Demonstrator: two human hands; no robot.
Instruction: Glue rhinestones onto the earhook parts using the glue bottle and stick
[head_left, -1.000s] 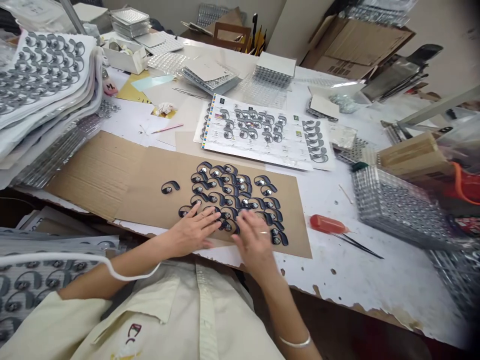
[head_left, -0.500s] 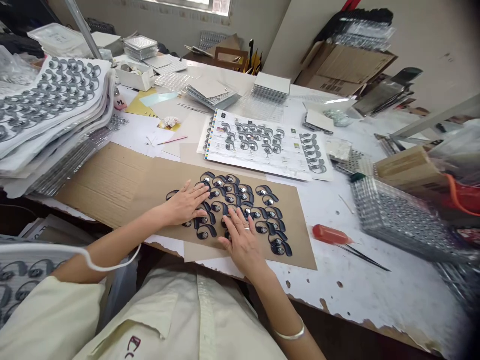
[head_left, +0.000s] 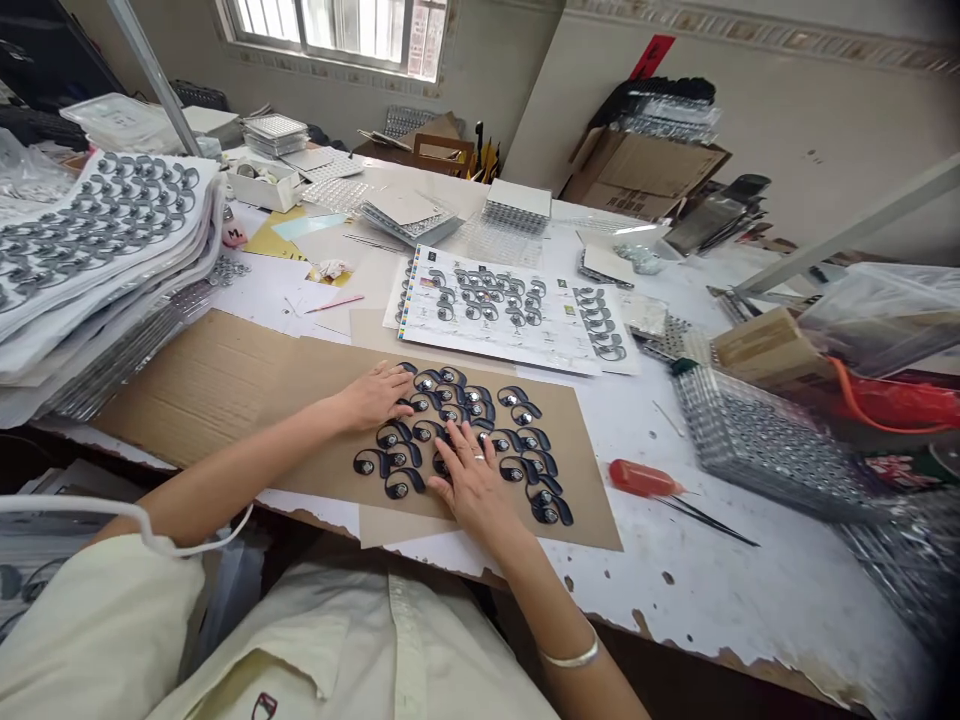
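Observation:
Many black ear-hook earphone pieces (head_left: pixel 397 487) with shiny round parts lie in loose rows on a brown cardboard sheet (head_left: pixel 592 500). My left hand (head_left: pixel 371 398) rests palm down at the upper left of the group, fingers stretched over the pieces there. Lower and to the right, my right hand (head_left: pixel 476 490) lies with its fingers spread across the middle pieces and hides some of them. Neither hand grips a piece. Beyond the cardboard are printed sheets (head_left: pixel 450 340) with similar grey ear-hook pieces on them.
A red bottle (head_left: pixel 641 478) with a thin tip lies right of the cardboard, beside black tweezers (head_left: pixel 716 522). Stacked sheets of ear-hook pieces (head_left: pixel 105 230) stand at the left. Clear trays (head_left: pixel 765 450) are piled at the right. A pink pen (head_left: pixel 335 304) lies behind the cardboard.
My left hand has shifted toward the far left of the group, uncovering pieces at the lower left. My right hand stays over the middle pieces. The view has tilted up, showing more window and wall.

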